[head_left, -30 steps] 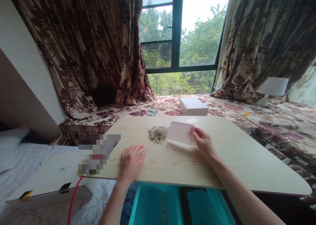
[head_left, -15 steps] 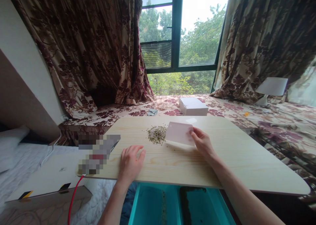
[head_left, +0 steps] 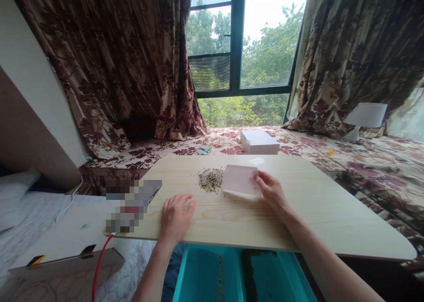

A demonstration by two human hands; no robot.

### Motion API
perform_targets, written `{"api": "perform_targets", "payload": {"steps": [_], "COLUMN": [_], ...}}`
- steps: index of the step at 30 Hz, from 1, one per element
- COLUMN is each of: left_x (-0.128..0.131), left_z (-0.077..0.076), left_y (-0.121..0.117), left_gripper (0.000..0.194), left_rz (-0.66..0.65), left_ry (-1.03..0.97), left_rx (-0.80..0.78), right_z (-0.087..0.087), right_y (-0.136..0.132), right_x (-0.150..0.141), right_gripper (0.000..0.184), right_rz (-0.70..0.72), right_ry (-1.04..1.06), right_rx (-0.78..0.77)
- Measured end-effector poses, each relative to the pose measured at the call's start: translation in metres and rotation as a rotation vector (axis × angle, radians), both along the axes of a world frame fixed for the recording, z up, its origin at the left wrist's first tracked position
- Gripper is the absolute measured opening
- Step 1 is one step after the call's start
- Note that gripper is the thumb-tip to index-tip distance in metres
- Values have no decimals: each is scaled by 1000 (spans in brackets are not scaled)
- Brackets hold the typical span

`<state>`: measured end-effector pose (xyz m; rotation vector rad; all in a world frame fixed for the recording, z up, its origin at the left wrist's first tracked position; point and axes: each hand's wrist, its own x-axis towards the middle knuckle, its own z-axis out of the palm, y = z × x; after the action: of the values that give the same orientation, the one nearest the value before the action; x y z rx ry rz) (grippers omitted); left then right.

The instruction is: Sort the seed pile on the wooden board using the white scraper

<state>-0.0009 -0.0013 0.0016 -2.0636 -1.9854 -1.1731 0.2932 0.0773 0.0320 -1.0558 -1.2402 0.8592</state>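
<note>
The right hand (head_left: 273, 192) has its grip closed on the right-hand end of a thin, translucent plate (head_left: 241, 180), pinching it between thumb and fingers. The plate's long axis runs roughly sideways across the person's view, from that grip leftward to a pile of small greenish-brown grains (head_left: 211, 181). Its far end comes right up to the pile's right side — whether it touches the grains cannot be told — and its near edge looks slightly raised from the table (head_left: 232, 227). A few loose grains lie on the near side, close to the plate's lower edge.

The left hand (head_left: 176, 215) rests palm down on the table, fingers loosely bent and thumb apart, with its grip relaxed and holding nothing. It lies nearer the person than the pile, to the left. Its fingertips are closer to the grains than the right hand's fingers are, though only the plate spans the space between grip and pile.

Below the table's near edge sits a turquoise bin (head_left: 192, 271) with two compartments. Beyond the far edge, a white box (head_left: 260, 143) and a small grey cloth (head_left: 204, 150) lie on patterned fabric (head_left: 225, 138).
</note>
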Motion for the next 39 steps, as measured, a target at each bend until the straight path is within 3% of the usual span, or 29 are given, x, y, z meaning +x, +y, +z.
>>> {"api": "perform_targets", "payload": {"steps": [23, 39], "left_x": [-1, -1], "left_z": [1, -1], "left_y": [0, 1], "left_gripper": [26, 24], "left_rz": [0, 0], "left_ry": [10, 0], "left_rx": [-4, 6], "right_z": [2, 1], "right_y": [0, -3], "right_x": [1, -7], "right_gripper": [38, 49], "right_rz": [-9, 113], "right_ry": [-41, -27], "right_rx": [21, 32]}}
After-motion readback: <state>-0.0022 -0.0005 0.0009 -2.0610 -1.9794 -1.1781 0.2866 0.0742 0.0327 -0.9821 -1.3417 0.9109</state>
